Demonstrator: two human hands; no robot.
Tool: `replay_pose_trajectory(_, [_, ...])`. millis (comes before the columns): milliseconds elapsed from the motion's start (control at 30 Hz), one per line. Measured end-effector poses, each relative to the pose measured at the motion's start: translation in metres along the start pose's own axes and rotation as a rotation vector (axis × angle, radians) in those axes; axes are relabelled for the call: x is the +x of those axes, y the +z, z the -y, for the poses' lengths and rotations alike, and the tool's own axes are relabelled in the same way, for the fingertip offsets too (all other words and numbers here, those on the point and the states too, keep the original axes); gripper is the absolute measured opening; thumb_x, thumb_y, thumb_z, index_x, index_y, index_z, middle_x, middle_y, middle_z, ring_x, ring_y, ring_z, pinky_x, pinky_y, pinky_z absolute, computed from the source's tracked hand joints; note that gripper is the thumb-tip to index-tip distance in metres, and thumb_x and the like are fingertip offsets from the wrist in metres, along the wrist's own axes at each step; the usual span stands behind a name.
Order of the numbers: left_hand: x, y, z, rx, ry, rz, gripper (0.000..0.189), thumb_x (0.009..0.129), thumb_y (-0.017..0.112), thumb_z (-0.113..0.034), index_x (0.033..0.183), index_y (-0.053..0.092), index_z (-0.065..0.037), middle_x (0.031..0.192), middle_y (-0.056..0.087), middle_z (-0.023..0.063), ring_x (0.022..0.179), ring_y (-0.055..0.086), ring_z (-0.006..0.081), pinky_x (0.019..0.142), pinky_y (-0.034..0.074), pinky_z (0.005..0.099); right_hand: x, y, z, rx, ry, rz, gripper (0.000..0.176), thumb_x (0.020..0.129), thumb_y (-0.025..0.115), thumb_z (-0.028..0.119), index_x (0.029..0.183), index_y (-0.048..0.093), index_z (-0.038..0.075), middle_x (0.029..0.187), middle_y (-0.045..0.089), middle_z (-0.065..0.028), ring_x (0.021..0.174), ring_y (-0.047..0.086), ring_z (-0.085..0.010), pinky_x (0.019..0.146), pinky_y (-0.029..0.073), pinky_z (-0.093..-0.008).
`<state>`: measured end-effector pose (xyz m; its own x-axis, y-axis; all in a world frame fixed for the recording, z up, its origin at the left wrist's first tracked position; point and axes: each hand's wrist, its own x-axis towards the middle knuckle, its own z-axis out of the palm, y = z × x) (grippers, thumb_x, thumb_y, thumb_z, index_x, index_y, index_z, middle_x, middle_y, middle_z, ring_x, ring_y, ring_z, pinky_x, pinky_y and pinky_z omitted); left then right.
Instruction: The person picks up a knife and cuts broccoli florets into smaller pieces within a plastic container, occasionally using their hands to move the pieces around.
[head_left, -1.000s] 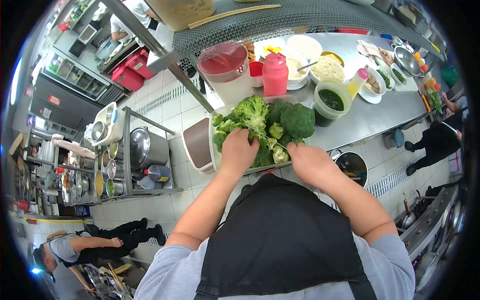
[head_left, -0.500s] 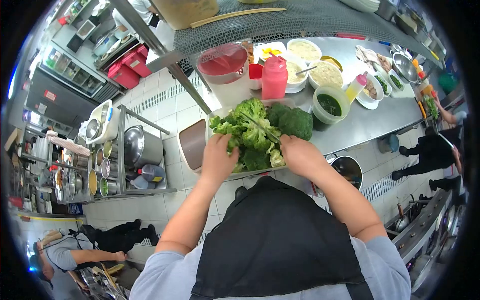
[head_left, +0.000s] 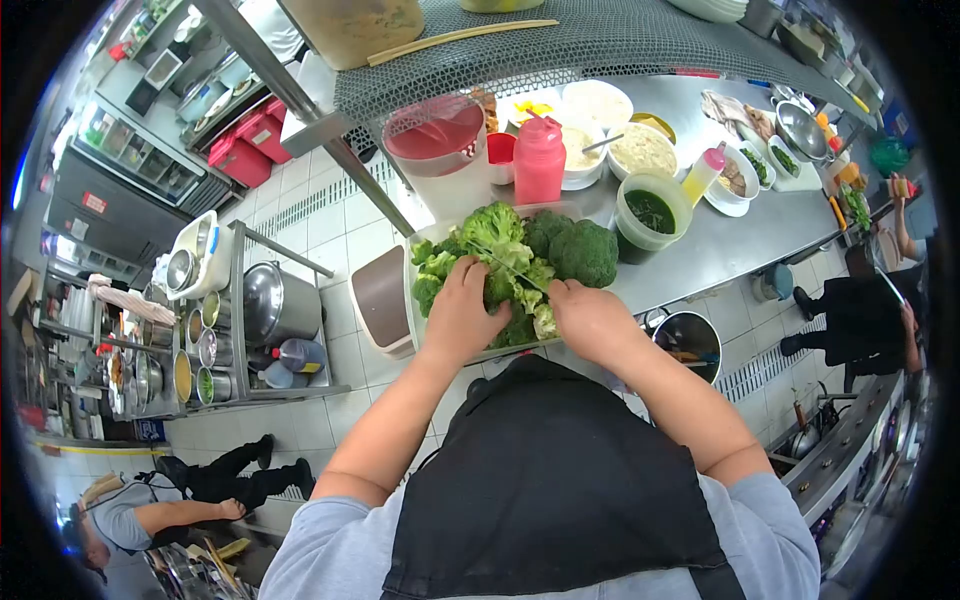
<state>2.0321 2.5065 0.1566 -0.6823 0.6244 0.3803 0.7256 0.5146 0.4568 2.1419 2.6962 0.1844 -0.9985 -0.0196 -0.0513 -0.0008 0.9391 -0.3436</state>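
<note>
A kitchen worker's left hand [head_left: 462, 310] curls down over a floret, fingers closed on it, while the right hand [head_left: 590, 318] is wrapped around the handle of a knife [head_left: 510, 268], its thin blade slanting across the heap. The broccoli [head_left: 585, 250] fills a clear tray [head_left: 411, 285] at the near edge of the steel worktop [head_left: 730, 235]. Just behind the tray stand a clear tub of red liquid [head_left: 440, 135] and a pink squeeze bottle [head_left: 540, 160]. To the right is a round tub of dark green sauce [head_left: 652, 212]. Beyond it sit two white bowls of pale mixtures [head_left: 643, 150], one with a spoon, and a yellow squeeze bottle [head_left: 703, 172].
</note>
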Motion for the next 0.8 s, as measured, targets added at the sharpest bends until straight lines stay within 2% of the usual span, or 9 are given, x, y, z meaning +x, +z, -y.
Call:
replay_pose_trajectory(67, [0.003,-0.008,-0.009,-0.108,-0.158,0.089,0.051,0.073,0.078,-0.019,0.116,0.06,0.001,0.118,0.054,0.0191,0.111,0.054,0.0382,0.094,0.048,0.0442,0.001,0.004,0.0,0.007,0.013,0.004,0.024,0.086,0.053,0.007,0.107,0.053,-0.004,0.094,0.065,-0.0212,0.08,0.069,-0.0391,0.068,0.056,-0.0476])
replay_pose_trajectory(167, [0.0,-0.008,-0.015,0.064,-0.11,0.049,0.045,0.074,0.076,-0.015,0.114,0.062,0.0,0.119,0.053,0.019,0.112,0.055,0.0384,0.094,0.048,0.0443,-0.002,0.002,0.003,0.007,0.017,0.044,0.024,0.085,0.053,0.006,0.107,0.053,-0.004,0.094,0.065,-0.0218,0.08,0.069,-0.0392,0.069,0.056,-0.0475])
replay_pose_trajectory(267, [-0.001,0.0,-0.011,-0.058,-0.155,0.047,0.041,0.075,0.075,-0.012,0.112,0.063,0.001,0.119,0.053,0.0189,0.11,0.056,0.0387,0.093,0.048,0.0445,0.001,0.004,0.004,0.0,0.001,0.042,0.022,0.086,0.052,0.005,0.106,0.053,-0.004,0.093,0.065,-0.0221,0.081,0.069,-0.0398,0.069,0.056,-0.0477])
replay_pose_trajectory(367, [-0.002,0.004,-0.01,-0.033,-0.117,-0.021,0.041,0.073,0.076,-0.01,0.11,0.063,0.0,0.113,0.055,0.0184,0.106,0.058,0.0382,0.089,0.05,0.0438,0.015,0.014,0.005,0.034,-0.01,0.006,0.02,0.088,0.049,0.007,0.104,0.053,-0.004,0.093,0.066,-0.0224,0.081,0.069,-0.0405,0.07,0.056,-0.0478])
replay_pose_trajectory(500, [-0.004,0.009,-0.007,-0.036,-0.133,-0.029,0.042,0.073,0.077,-0.011,0.11,0.063,0.0,0.114,0.055,0.019,0.106,0.058,0.0387,0.089,0.05,0.044,0.039,0.023,0.014,0.093,0.045,0.008,0.019,0.093,0.044,0.01,0.103,0.054,-0.003,0.096,0.066,-0.0237,0.083,0.068,-0.041,0.072,0.056,-0.0478])
replay_pose_trajectory(800, [-0.009,0.023,0.009,-0.042,-0.104,-0.104,0.041,0.072,0.081,-0.013,0.105,0.06,0.0,0.112,0.055,0.02,0.101,0.059,0.0422,0.084,0.051,0.0458,0.062,0.039,0.029,0.043,0.026,-0.05,0.021,0.093,0.044,0.01,0.104,0.055,-0.004,0.099,0.066,-0.0256,0.086,0.069,-0.0402,0.074,0.056,-0.0474])
